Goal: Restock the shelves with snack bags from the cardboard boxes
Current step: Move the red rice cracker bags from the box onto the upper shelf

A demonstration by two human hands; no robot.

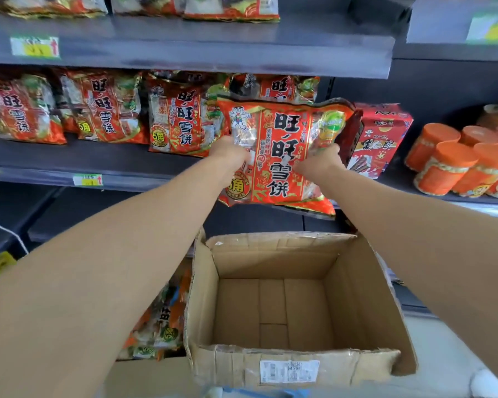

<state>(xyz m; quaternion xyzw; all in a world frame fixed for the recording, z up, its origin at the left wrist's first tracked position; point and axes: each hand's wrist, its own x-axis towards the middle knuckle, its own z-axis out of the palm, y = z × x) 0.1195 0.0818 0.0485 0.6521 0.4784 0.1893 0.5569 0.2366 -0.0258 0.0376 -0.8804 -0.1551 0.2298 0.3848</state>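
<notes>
A large red snack bag [282, 139] with black characters is held upright at the front of the middle shelf [98, 159]. My left hand [230, 152] grips its left side and my right hand [319, 165] grips its right side. Similar red bags [104, 107] stand in a row along that shelf to the left and behind. Below my arms sits an open cardboard box [365, 305] with nothing visible inside it. More snack bags [161, 320] lie to the left of the box, partly hidden by my left arm.
A red packet [377, 139] stands right of the held bag. Orange-lidded jars [454, 165] fill the right shelf. The top shelf [184, 41] carries more bags and a price tag [35, 46]. A dark lower shelf [69, 214] lies beneath.
</notes>
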